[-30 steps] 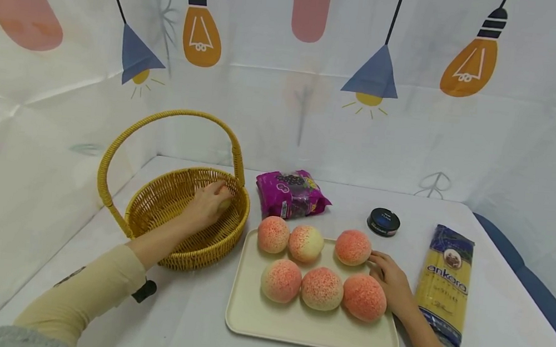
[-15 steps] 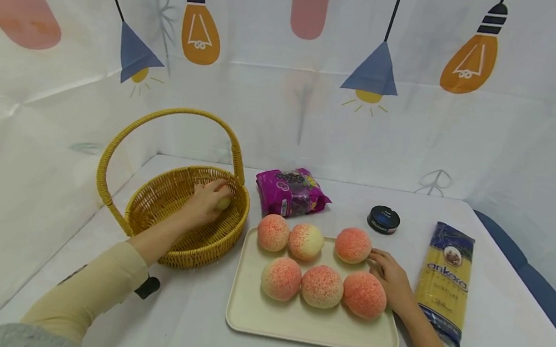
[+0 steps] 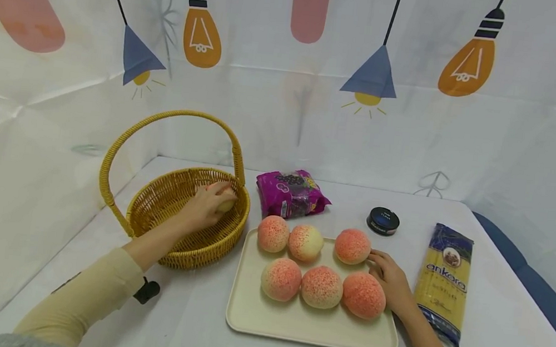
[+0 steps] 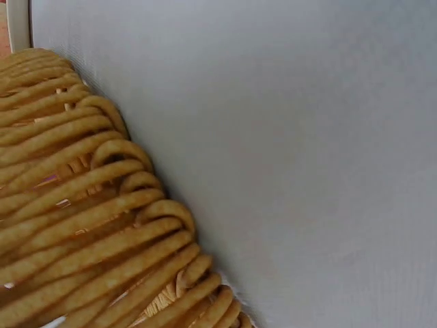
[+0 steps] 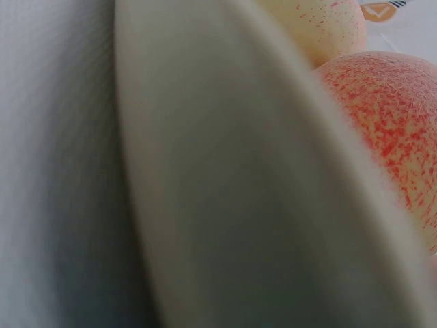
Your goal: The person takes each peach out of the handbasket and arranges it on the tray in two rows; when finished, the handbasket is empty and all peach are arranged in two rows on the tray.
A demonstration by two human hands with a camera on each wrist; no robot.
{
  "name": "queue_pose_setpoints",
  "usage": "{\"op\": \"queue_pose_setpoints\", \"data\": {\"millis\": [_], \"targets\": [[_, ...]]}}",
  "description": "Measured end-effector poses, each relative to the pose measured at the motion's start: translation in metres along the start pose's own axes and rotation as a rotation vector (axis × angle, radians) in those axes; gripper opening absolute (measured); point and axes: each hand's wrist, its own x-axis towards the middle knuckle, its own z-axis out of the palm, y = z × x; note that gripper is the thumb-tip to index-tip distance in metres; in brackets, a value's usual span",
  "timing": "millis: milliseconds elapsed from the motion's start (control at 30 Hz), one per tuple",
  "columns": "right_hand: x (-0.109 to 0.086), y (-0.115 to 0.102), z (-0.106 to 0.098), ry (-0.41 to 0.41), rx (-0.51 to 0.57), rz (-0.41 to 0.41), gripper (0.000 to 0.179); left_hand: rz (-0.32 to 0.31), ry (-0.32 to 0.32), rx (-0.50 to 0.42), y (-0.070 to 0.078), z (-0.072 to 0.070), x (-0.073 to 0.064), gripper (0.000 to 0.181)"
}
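Observation:
My left hand [image 3: 202, 207] is inside the yellow wicker basket [image 3: 188, 260], its fingers curled round a peach [image 3: 227, 206] that they mostly hide. Only the basket's woven side [image 4: 82, 212] shows in the left wrist view, not the hand. On the cream tray [image 3: 313, 331] several pink and yellow peaches lie in two rows. My right hand [image 3: 394, 285] is at the tray's right side, loosely bent fingertips touching or very near the back right peach [image 3: 353, 246]. The right wrist view has the blurred tray edge [image 5: 232, 171] and a speckled peach [image 5: 392, 126].
Behind the tray lies a purple snack packet [image 3: 291, 194]. A round black tin [image 3: 383, 221] stands at the back right, and a blue and yellow ankara pasta packet [image 3: 445, 284] lies to the right of my right hand. The basket's tall handle [image 3: 188, 113] arches above it.
My left hand shifts only slightly in the basket, still holding the peach. The right hand and the peaches on the tray stay in place.

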Motion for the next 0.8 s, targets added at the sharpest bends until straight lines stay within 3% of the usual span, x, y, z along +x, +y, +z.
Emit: {"op": "queue_pose_setpoints", "data": {"millis": [500, 633, 800], "targets": [[-0.001, 0.004, 0.002, -0.008, -0.004, 0.004, 0.030, 0.283, 0.247, 0.007, 0.014, -0.011, -0.007, 0.050], [-0.002, 0.005, 0.002, -0.011, 0.002, 0.012, 0.030, 0.309, 0.276, 0.008, 0.022, -0.016, -0.009, 0.050], [-0.003, 0.006, 0.002, -0.008, 0.014, 0.000, 0.030, 0.276, 0.276, -0.009, 0.033, -0.026, -0.011, 0.051]]}}
